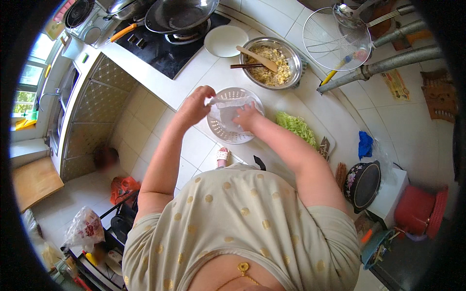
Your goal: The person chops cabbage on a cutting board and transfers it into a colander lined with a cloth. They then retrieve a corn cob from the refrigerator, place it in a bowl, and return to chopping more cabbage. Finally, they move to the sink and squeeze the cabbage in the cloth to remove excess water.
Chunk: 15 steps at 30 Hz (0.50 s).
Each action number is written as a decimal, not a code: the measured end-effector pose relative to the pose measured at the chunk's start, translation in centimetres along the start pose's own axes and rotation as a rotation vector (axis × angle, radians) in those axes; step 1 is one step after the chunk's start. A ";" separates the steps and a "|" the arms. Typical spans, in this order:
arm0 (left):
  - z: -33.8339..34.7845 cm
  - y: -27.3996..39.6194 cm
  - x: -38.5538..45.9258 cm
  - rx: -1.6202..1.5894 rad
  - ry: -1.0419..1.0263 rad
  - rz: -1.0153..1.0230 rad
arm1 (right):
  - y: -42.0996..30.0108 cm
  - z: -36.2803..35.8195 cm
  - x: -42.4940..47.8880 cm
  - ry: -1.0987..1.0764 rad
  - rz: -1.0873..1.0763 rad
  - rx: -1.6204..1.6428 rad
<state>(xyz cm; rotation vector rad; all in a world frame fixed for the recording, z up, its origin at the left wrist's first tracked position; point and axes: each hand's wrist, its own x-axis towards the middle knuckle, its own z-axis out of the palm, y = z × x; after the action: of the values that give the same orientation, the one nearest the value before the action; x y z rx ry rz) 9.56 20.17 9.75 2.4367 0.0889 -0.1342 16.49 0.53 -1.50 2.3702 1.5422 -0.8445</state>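
In front of me a white plastic colander (236, 94) has a thin white cloth (227, 113) laid inside it. My left hand (196, 106) pinches the cloth's edge at the colander's left rim, lifting a fold slightly. Resting on the cloth with fingers spread is my right hand (249, 117); no grip shows. Shredded pale-green vegetable (296, 127) lies right of the colander on a cutting board (330, 140), beside a knife blade (324, 148) partly hidden by my forearm. Beyond stands a steel bowl (297, 69) of yellowish mixed filling, with a wooden spatula (260, 60) and brown chopsticks (242, 66) across it.
A white plate (225, 42) sits between the bowl and the black gas hob (158, 54). A wok (178, 16) with an orange handle stands on the burner. A wire skimmer (336, 40) hangs near metal pipes (397, 62) at the right. Someone's head (105, 159) appears low at the left.
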 end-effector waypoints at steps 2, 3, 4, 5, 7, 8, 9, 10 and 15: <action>0.7 1.4 -0.1 -0.031 -0.085 0.017 | -0.4 -0.6 -0.7 0.011 0.011 -0.013; 0.5 1.9 -0.2 -0.064 -0.073 0.048 | -0.4 -0.6 -0.9 0.019 0.022 -0.014; 0.4 2.3 -0.2 -0.097 -0.061 0.079 | -0.3 -0.3 -0.9 0.053 0.017 -0.015; 0.4 2.6 -0.1 -0.131 -0.051 0.109 | -0.1 0.4 -0.7 0.086 0.013 -0.015; 0.8 1.8 0.3 -0.066 -0.027 0.194 | -0.2 0.8 -0.7 0.112 -0.001 -0.018; 1.2 1.2 0.5 -0.003 -0.011 0.237 | -0.2 0.8 -0.7 0.106 -0.004 -0.019; 1.1 1.5 0.7 0.062 0.006 0.279 | -0.2 0.7 -0.5 0.102 -0.008 -0.020; 1.2 2.1 0.7 0.146 -0.026 0.183 | -0.2 0.6 -0.4 0.080 0.000 -0.053; 2.6 2.6 1.1 0.316 -0.031 0.112 | -0.1 0.9 -0.2 0.088 -0.044 -0.056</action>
<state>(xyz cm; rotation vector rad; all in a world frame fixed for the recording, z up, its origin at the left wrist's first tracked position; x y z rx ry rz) 10.69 16.53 9.26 2.7459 -0.0894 -0.1442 16.04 0.00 -2.07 2.3717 1.6345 -0.7053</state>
